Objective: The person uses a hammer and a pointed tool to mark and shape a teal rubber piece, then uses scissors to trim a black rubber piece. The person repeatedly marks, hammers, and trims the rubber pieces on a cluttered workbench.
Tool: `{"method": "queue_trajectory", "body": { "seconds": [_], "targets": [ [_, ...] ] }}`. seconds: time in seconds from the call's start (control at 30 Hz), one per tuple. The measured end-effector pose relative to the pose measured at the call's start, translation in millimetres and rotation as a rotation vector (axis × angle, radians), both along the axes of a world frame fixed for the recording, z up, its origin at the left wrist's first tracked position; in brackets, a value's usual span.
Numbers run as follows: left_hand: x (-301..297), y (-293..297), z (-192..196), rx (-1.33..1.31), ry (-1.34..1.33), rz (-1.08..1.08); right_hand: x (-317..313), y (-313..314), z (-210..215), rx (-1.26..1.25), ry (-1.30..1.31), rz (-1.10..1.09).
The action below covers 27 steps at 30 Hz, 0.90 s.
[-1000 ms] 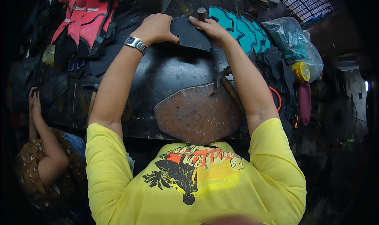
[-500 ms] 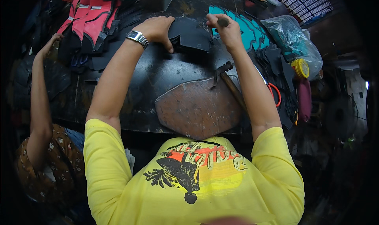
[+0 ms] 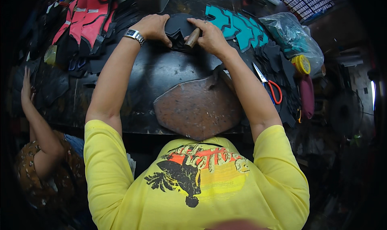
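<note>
My left hand [image 3: 154, 28], with a metal watch on its wrist, grips the left side of a stack of black cut sheet pieces [image 3: 180, 25]. Its thumb is at the near corner and its fingers are at the far one. My right hand [image 3: 207, 35] is closed on a short brown rod-like handle [image 3: 193, 37] while its fingers touch the stack's right side. Whatever tool that handle belongs to is hidden. Nearer to me, a brown board [image 3: 197, 107] with a chipped surface lies on the dark table [image 3: 133, 97]. A hammer [image 3: 218, 71] lies partly under my right forearm.
Teal cut pieces [image 3: 238, 26], black pieces [image 3: 274, 60] and red-handled scissors [image 3: 275, 92] lie at the right. A clear plastic bag [image 3: 296, 38] and yellow round container [image 3: 300, 64] are beyond. Pink pieces [image 3: 89, 18] lie far left; a co-worker's arm [image 3: 38, 117] is at the left edge.
My right hand has moved left onto the stack with the handle, which now points toward me. My left hand has shifted slightly. The co-worker's hand has moved back from the pink pieces.
</note>
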<state>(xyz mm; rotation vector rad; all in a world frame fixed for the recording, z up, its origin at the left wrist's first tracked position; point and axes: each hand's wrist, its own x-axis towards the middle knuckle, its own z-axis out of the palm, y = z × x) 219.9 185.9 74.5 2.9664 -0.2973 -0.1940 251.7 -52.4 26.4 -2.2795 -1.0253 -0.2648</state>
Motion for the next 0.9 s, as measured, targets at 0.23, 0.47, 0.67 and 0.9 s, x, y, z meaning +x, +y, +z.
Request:
{"method": "queue_trajectory", "body": {
  "seconds": [0.23, 0.47, 0.67, 0.9],
  "targets": [
    [3, 10, -4, -0.086, 0.065, -0.039, -7, -5, 3, 0.093, 0.035, -0.055],
    [-3, 11, -13, -0.107, -0.027, -0.067, -9, -9, -10, 0.242, 0.449, -0.156],
    [-12, 13, -11, -0.152, -0.029, -0.048, -18, -3, -20, 0.266, 0.405, -0.201],
    [-28, 29, -7, -0.256, 0.085, 0.037, -36, -54, 25, 0.018, 0.164, -0.427]
  ]
}}
